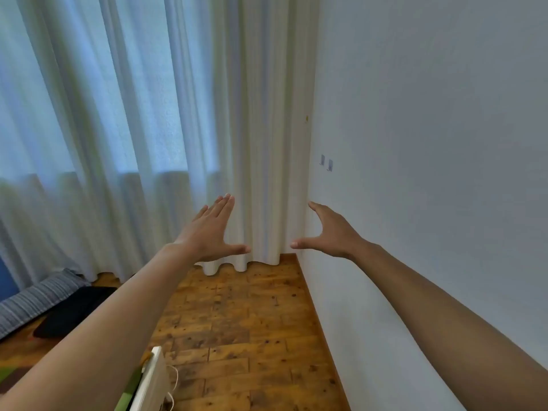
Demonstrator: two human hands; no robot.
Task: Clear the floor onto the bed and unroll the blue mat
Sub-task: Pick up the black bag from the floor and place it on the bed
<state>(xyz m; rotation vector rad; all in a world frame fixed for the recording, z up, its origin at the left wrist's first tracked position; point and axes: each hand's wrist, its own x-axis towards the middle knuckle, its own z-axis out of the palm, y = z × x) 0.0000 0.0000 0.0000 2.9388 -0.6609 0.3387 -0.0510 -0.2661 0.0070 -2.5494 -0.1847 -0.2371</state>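
Both my arms stretch forward at chest height toward the room's corner. My left hand (212,229) is flat, fingers together and thumb out, holding nothing. My right hand (329,232) is spread the same way close to the white wall, also empty. Below them lies the bare wooden floor (252,321). At the far left a grey striped roll or cushion (35,301) lies on the floor beside a black flat item (74,310). A sliver of blue (6,277) shows at the left edge; I cannot tell what it is. No bed is in view.
Long white curtains (148,129) cover the window ahead and reach the floor. A white wall (430,173) with two small hooks (326,163) runs along the right. A white panel with a cord (154,381) and something green (124,396) sit at the bottom.
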